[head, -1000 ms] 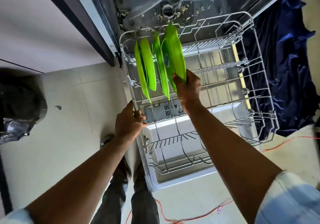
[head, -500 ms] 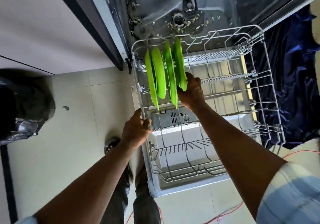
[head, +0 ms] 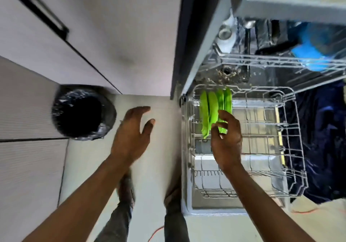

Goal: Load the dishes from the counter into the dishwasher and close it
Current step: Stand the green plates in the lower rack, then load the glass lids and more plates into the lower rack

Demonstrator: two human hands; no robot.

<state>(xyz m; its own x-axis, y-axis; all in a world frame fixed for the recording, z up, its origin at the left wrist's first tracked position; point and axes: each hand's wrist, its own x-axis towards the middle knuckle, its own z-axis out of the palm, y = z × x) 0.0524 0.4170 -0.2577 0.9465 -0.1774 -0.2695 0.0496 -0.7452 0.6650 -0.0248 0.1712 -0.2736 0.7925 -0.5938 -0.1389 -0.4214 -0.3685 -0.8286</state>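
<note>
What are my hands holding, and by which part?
Nothing. Both the left hand and right hand are empty; the green plates stand in the rack.

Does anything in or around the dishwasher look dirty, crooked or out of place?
The four green plates stand upright in the lower rack, none askew. The odd thing is further back: scraps of debris lie around the drain behind the rack.

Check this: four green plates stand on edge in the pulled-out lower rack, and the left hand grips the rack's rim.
Wrong on the hand. In the head view the left hand is open over the floor, apart from the lower rack; the four green plates do stand on edge in it.
</note>
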